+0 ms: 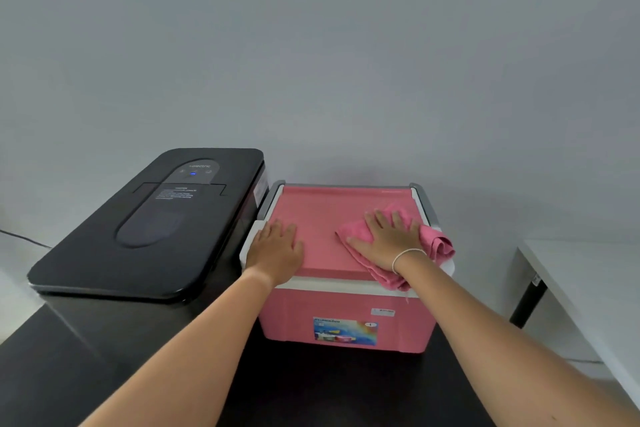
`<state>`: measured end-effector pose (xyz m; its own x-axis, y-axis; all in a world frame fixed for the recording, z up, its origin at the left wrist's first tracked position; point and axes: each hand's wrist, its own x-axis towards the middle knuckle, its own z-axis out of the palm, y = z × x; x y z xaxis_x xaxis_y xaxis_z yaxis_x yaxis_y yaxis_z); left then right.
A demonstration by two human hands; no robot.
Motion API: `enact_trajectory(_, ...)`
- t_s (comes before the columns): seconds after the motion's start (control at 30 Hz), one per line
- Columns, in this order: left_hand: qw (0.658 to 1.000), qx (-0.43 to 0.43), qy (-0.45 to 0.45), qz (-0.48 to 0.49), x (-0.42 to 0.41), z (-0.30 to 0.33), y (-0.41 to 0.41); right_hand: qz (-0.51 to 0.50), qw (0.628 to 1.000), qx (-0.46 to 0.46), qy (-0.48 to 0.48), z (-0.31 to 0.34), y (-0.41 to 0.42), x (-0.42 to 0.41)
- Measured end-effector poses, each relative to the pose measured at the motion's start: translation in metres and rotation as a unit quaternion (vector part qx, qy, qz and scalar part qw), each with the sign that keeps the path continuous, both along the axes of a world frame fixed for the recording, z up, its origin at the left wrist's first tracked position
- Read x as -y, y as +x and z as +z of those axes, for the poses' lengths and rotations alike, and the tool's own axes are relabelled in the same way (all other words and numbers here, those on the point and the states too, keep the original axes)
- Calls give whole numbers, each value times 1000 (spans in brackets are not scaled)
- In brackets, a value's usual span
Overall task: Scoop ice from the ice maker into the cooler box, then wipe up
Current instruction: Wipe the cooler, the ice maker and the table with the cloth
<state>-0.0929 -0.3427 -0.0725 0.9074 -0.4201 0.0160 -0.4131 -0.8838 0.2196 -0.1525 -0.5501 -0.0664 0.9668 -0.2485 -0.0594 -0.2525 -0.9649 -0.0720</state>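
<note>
Worktop [329, 392]: dark surface in the foreground, carrying the cooler box and the ice maker side by side.
Cooler box [298, 319]: pink body with a white rim, a colourful label on its near face, lid shut.
Left hand [277, 246]: flat on the near left part of the pink lid [311, 215], fingers spread, holding nothing.
Right hand [388, 239]: flat and spread, palm pressing the cloth onto the lid; a thin bracelet circles the wrist.
Cloth [433, 239]: pink, crumpled, on the right half of the lid, part of it hanging over the near right edge.
Handle [420, 194]: grey, folded back around the far end of the lid.
Ice maker [138, 229]: black, just left of the cooler box, lid closed, a small blue light on its far control panel.
White table [588, 281]: off to the right, well apart.
Wall [346, 45]: plain grey, behind everything.
</note>
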Motion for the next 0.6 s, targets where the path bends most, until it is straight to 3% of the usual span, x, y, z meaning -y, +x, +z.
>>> enact_trajectory(0.27, 999, -25, -39, 9, -29, 31, -34, 68, 997, 37, 28, 3, -22, -42)
enact_trajectory(0.6, 982, 111, -152, 30, -116, 101, -40, 104, 991, 41, 68, 3, -19, -109)
